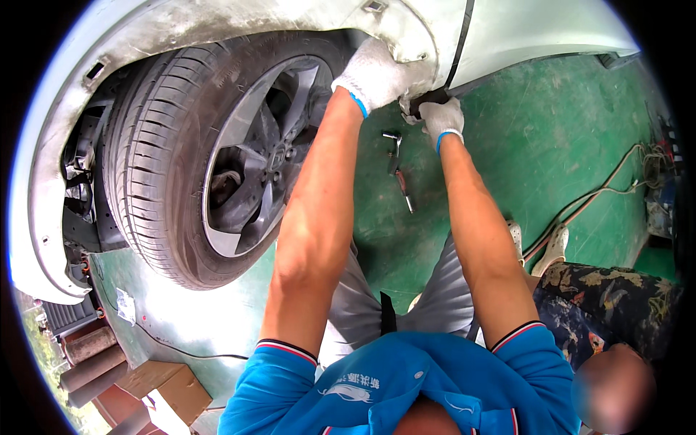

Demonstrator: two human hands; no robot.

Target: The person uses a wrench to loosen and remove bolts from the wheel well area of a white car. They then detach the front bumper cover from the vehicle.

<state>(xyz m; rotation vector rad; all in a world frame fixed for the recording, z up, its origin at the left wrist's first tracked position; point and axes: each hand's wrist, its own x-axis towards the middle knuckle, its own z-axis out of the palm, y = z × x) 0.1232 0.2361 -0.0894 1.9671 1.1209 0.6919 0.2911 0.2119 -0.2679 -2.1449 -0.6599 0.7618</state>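
My left hand (pixel 373 76), in a white knit glove with a blue cuff, grips the lower rear end of the white car fender (pixel 402 29) just behind the wheel. Its fingers lie against the dirty, scuffed panel and the thumb points right. My right hand (pixel 444 119), gloved the same way, is lower and to the right, at the fender's bottom corner by a dark piece (pixel 433 97). Its fingers are curled, and what they hold is hidden. Beneath my hands, a ratchet wrench (pixel 396 170) lies on the green floor.
The tyre (pixel 170 163) and alloy wheel (pixel 279 156) stand left of my arms. A white door panel (pixel 536 32) adjoins the fender. Cables (pixel 594 192) run over the floor at right, near a crouching person (pixel 609 304). A cardboard box (pixel 167 391) sits at lower left.
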